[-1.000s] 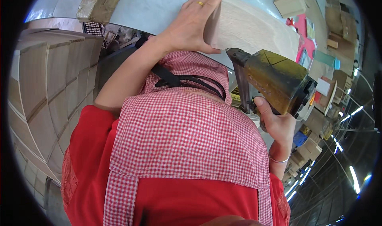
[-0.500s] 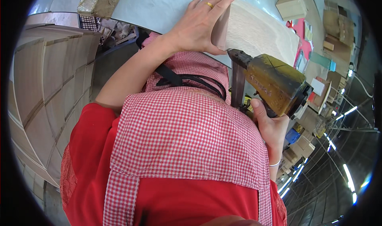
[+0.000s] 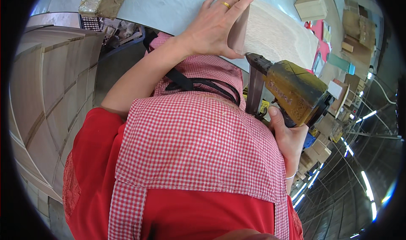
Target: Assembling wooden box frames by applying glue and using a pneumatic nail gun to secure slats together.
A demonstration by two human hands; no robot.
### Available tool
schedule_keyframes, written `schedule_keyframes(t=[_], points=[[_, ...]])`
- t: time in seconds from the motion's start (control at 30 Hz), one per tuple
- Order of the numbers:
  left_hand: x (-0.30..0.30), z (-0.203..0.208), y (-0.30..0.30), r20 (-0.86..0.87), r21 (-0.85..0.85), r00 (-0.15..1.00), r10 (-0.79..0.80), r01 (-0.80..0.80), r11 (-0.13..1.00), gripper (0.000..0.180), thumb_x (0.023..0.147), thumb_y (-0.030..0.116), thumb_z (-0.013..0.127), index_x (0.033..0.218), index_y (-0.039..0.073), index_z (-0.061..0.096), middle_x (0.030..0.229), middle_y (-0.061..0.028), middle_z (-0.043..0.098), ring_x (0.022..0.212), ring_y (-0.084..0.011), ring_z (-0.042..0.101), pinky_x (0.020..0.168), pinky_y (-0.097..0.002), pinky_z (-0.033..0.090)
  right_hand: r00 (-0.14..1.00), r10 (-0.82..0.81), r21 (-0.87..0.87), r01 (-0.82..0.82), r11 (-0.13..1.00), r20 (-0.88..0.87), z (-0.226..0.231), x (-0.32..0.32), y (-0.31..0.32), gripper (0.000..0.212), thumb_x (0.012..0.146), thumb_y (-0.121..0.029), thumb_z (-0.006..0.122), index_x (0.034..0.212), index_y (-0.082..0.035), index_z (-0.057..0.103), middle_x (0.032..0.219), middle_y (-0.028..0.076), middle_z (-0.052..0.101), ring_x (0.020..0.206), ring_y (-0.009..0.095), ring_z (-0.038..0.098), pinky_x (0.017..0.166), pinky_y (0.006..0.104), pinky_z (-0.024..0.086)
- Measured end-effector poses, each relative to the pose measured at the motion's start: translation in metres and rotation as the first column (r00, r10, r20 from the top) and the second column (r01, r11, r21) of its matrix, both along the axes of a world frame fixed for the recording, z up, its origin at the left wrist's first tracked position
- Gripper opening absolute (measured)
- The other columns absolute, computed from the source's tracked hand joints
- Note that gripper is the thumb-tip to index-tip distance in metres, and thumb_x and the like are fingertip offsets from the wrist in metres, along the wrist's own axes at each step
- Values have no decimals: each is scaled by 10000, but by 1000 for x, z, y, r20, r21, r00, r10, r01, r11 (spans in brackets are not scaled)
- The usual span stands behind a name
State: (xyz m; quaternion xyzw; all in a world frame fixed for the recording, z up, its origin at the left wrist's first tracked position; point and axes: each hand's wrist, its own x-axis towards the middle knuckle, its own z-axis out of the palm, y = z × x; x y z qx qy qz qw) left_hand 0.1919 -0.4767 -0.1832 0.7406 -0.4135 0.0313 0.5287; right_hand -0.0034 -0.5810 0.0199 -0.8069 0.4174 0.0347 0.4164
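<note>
A pale wooden box (image 3: 279,35) lies on the light-coloured worktop at the upper middle. My left hand (image 3: 215,26) spans its left end, thumb at the near corner and fingertips at the far one, gripping the end panel. In my right hand (image 3: 288,134) is a yellow and black nail gun (image 3: 296,85), held by its handle with the thumb in sight; the other fingers are hidden behind the tool. The nail gun's nose touches or nearly touches the box's near left corner, close to my left thumb. Its magazine points down toward my apron.
Stacked wooden panels (image 3: 55,92) rise at the left. A taped cardboard piece (image 3: 103,1) lies at the worktop's far left, above a crate of scraps (image 3: 122,35). A small wooden block (image 3: 311,7) and pink sheets (image 3: 322,41) are beyond the box, with more boxes at the right.
The nail gun and my left hand have shifted very slightly to the right in the picture. Both holds stay the same.
</note>
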Motion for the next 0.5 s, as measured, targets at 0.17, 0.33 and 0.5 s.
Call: schedule_keyframes(t=[0.17, 0.33, 0.5], points=[[0, -1, 1, -12, 17, 1000, -4, 4, 1000, 1340, 529, 445, 914, 1561, 96, 135, 1473, -162, 383, 1373, -334, 375, 1118, -613, 256, 998, 19, -33, -21, 999, -61, 4, 5, 2, 453, 840, -111, 801, 1212, 49, 600, 1133, 108, 688, 991, 165, 648, 862, 295, 522], [-1, -5, 9, -58, 59, 998, -27, 30, 998, 1370, 512, 420, 932, 1557, 73, 118, 1531, -198, 309, 1430, -353, 305, 1176, -562, 205, 987, 157, -141, -150, 979, 38, -4, -2, -10, 365, 852, -159, 797, 1122, 29, 639, 899, 51, 670, 701, 101, 579, 607, 244, 453], [-1, -4, 11, -119, 79, 992, -29, 39, 996, 1366, 506, 404, 937, 1548, 54, 126, 1557, -205, 280, 1459, -341, 270, 1197, -538, 187, 967, 245, -204, -226, 952, 72, 0, 25, -17, 315, 864, -177, 790, 1062, 27, 656, 740, 24, 647, 515, 69, 531, 450, 213, 397]])
